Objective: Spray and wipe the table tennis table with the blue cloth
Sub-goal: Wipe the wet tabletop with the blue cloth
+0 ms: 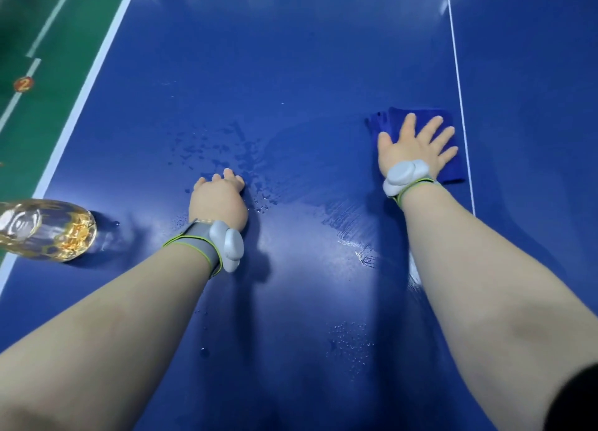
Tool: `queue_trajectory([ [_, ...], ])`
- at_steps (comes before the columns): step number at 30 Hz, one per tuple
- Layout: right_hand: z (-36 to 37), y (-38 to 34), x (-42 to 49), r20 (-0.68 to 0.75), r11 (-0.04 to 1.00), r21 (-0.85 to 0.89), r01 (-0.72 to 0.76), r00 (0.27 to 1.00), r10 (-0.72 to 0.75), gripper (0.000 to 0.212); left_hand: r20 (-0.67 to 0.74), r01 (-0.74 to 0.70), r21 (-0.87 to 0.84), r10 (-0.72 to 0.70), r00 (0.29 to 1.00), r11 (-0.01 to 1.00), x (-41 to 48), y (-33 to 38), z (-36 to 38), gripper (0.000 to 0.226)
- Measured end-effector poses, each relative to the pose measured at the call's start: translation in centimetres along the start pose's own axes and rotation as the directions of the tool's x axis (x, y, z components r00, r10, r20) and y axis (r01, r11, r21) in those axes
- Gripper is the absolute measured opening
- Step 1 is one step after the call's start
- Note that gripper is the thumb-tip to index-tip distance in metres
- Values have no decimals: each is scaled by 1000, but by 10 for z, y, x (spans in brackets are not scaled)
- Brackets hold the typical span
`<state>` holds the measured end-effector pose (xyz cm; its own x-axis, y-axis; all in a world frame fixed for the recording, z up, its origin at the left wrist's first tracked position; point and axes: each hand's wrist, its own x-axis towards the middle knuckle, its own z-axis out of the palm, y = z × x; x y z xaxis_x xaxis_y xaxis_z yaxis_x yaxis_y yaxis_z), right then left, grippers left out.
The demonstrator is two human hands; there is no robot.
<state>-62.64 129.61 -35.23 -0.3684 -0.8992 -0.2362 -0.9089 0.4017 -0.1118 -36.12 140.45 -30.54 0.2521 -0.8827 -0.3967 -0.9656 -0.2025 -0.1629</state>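
Right hand (417, 147), fingers splayed flat, presses the folded plush blue cloth (401, 116); left hand (220, 199) rests loosely curled, empty, on the glossy wet surface (291, 58).

Right hand (411, 149) flat on blue cloth (451, 171)

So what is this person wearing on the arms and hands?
The left hand and right hand are ungloved, and the forearms are uncovered. Each wrist carries a grey band edged in yellow-green, with a rounded pale grey device on it. A black sleeve edge shows at the lower right.
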Motion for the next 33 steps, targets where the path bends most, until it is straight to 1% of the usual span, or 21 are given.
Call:
queue_trajectory([
  [2,6,-31,-10,1,990,-7,143,990,-143,70,5,-11,-9,11,1000,1000,-2,0,0,54],
  [4,14,-68,-27,22,954,-27,300,954,-299,70,31,-30,-38,31,999,999,-3,-2,-2,59],
  [6,24,-107,-52,62,882,-33,470,882,-468,69,86,-45,-67,50,995,997,0,-6,-6,64],
  [8,32,-141,-77,129,781,-14,624,776,-618,66,113,-73,-74,82,990,995,3,-11,-5,68],
  [9,34,-153,-87,170,733,4,680,722,-670,63,107,-93,-75,101,989,993,4,-12,-3,69],
  [10,36,-161,-93,203,698,23,716,680,-704,61,92,-111,-78,118,989,991,4,-14,1,69],
  [11,36,-165,-95,222,680,43,732,656,-721,60,80,-123,-84,129,988,989,4,-15,4,70],
  [12,35,-164,-94,225,675,61,735,649,-727,60,79,-129,-92,136,988,987,4,-16,5,71],
  [14,32,-153,-91,187,696,70,714,676,-713,60,92,-135,-125,147,985,983,1,-18,5,73],
  [16,31,-134,-86,137,758,71,649,746,-652,60,111,-139,-176,161,981,974,1,-20,6,71],
  [19,25,-93,-72,75,868,64,493,864,-497,62,54,-120,-272,139,989,955,-3,-25,12,58],
  [21,16,-55,-60,37,928,50,370,928,-372,63,23,-105,-270,116,993,957,-11,-27,16,46],
  [23,8,-13,-47,18,973,49,226,974,-227,65,17,-93,-236,100,995,967,-19,-30,19,40],
  [26,1,28,-44,18,998,61,17,1000,-18,66,19,-88,-179,93,995,980,-30,-36,23,37],
  [28,2,31,-50,24,997,48,-53,998,52,66,9,-89,-133,91,996,987,-38,-42,25,30],
  [30,6,19,-62,35,998,41,-57,998,56,67,3,-83,-84,83,997,993,-48,-46,23,22],
  [31,9,10,-71,36,998,44,-35,999,33,67,21,-75,-60,76,997,995,-54,-49,22,22],
  [33,17,-10,-93,15,997,47,62,998,-62,67,83,-71,-13,72,994,997,-61,-48,24,31],
])
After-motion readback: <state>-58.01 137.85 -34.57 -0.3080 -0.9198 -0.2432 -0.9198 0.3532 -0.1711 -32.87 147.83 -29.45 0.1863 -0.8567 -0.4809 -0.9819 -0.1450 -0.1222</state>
